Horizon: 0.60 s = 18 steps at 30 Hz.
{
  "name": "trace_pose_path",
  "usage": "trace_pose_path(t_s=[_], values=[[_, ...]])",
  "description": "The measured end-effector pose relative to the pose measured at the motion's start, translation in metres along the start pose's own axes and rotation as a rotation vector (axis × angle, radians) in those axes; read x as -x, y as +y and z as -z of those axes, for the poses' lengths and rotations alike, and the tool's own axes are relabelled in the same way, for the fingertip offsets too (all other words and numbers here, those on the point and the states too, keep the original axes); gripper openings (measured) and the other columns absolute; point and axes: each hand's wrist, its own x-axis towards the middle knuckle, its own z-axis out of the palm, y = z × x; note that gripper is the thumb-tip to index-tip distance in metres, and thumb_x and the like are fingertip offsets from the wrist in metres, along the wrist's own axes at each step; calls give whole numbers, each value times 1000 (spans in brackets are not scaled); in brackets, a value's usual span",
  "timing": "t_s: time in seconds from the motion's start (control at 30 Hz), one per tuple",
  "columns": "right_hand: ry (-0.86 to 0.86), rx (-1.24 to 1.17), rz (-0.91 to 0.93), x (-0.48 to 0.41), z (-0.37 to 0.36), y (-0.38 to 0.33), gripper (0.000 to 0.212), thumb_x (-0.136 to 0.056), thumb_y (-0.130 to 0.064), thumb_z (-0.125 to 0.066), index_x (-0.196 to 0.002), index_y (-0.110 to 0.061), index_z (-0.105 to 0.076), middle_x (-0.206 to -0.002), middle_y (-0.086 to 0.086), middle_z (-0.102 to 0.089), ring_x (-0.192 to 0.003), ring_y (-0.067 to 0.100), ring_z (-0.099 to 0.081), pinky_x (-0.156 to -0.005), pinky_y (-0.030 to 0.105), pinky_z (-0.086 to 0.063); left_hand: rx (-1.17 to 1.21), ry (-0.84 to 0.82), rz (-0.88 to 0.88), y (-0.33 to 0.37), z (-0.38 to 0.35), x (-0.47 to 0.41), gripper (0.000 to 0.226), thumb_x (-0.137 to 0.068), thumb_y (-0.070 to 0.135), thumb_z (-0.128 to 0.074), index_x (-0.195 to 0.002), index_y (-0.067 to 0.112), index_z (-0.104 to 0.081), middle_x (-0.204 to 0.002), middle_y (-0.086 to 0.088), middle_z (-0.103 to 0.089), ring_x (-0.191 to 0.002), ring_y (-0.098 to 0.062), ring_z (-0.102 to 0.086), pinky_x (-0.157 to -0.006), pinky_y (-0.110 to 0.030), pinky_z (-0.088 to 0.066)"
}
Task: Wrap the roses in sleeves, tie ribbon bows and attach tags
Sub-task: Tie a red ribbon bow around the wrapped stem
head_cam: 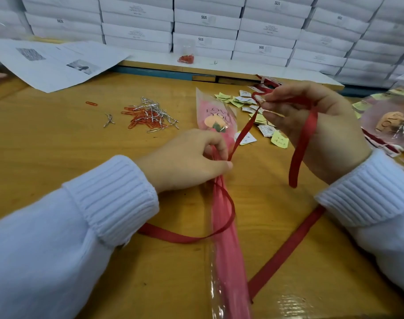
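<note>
A rose in a pink and clear sleeve (pixel 221 238) printed "LOVE YOU" lies lengthwise on the wooden table (pixel 58 157). My left hand (pixel 187 160) pinches the sleeve's neck where a red ribbon (pixel 242 131) crosses it. My right hand (pixel 311 120) is raised to the right and holds the ribbon taut between its fingertips. One ribbon tail hangs below that hand, and another loops over the stem. Small yellow and white tags (pixel 260 125) lie scattered between the hands and behind them.
A pile of red paper clips and silver twist ties (pixel 148 116) sits left of the rose. Wrapped roses (pixel 389 125) lie at the right edge. Printed sheets (pixel 56 63) cover the back left. Stacked white boxes (pixel 207 26) form a wall behind.
</note>
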Motion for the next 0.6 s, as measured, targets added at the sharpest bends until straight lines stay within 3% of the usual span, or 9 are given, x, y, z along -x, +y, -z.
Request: trace_pose_path(t_s=[0.1,0.17,0.2,0.27,0.37,0.47,0.53,0.6], values=[[-1,311,-84,-1,4,-3,46,-80,25,-40,-89,-13,-64,-76,5,-72,-85,23,-70,-83,39,-57,-48,48,29,-4,0,-4,9,-80,27,-70,-79,31,-63,-78,13,-58,-66,3,-55,-60,-10,-43],[-168,716,-260,-2,7,-5,53,-81,23,-35,-90,-19,-66,-70,3,-72,-88,29,-68,-91,44,-52,-30,78,53,-4,-1,-6,10,-82,24,-70,-79,32,-63,-77,14,-57,-64,3,-54,-58,-5,-42],[-256,869,-368,-3,9,-4,53,-81,21,-35,-90,-21,-66,-66,1,-72,-88,28,-68,-89,43,-51,-19,87,67,-4,-1,-7,10,-82,23,-69,-80,32,-64,-77,14,-57,-64,2,-54,-58,-5,-42],[-270,995,-478,-5,10,-2,49,-83,16,-38,-85,-25,-66,-62,-2,-70,-82,15,-67,-76,26,-49,1,102,95,-4,-2,-8,10,-84,22,-67,-83,32,-65,-80,15,-58,-67,0,-55,-59,-8,-43],[-170,1052,-361,-7,5,2,32,-92,-2,-49,-87,-30,-65,-92,-9,-67,-95,7,-57,-78,24,-42,44,123,133,-3,-2,-9,16,-87,17,-64,-84,33,-67,-87,15,-58,-75,0,-56,-60,-12,-45],[-382,1125,-251,-3,-5,13,19,-95,-23,-53,-107,-32,-65,-110,-11,-58,-99,4,-50,-83,20,-34,49,123,160,0,-1,-8,26,-84,5,-59,-91,29,-66,-90,11,-59,-78,-5,-58,-59,-17,-50],[-496,1189,-162,-1,-12,22,29,-94,-31,-53,-122,-26,-62,-113,-6,-59,-96,7,-49,-78,18,-32,30,122,176,1,0,-8,27,-80,5,-60,-93,29,-59,-89,9,-57,-79,-8,-58,-61,-22,-48],[-504,1226,-75,-1,-17,27,31,-94,-33,-52,-121,-22,-62,-111,-4,-61,-96,9,-50,-78,21,-32,-45,108,214,3,2,-6,25,-77,12,-64,-92,27,-51,-88,6,-55,-77,-10,-56,-60,-26,-46]])
